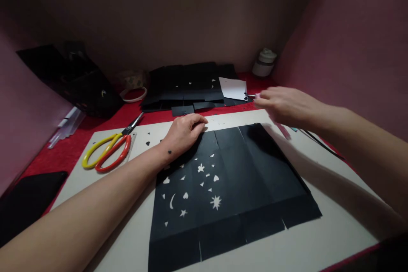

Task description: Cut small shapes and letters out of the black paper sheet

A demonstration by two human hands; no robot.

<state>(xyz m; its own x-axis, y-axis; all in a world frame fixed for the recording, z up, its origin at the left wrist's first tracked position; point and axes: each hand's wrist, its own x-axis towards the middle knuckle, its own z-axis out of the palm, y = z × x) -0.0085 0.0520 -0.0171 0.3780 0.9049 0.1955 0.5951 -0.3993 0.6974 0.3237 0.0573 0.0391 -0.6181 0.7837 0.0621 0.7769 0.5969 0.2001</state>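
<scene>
Black paper [261, 170] on the white board [315, 242] could rip at a cut [200, 251] if the left hand [186, 132], whose grip I can't tell, tugs, and the white card [233, 88] get poked if the pink stick [257, 95] slips in the closed right hand [280, 104].

The sheet [261, 178] is lying on the board [344, 208] at the frame's lower centre, scissors [127, 129] resting upper left of it. Behind the board, a paper stack [188, 81] is sitting at upper centre, a ring [134, 100] to its left, a jar [264, 63] to its right.
</scene>
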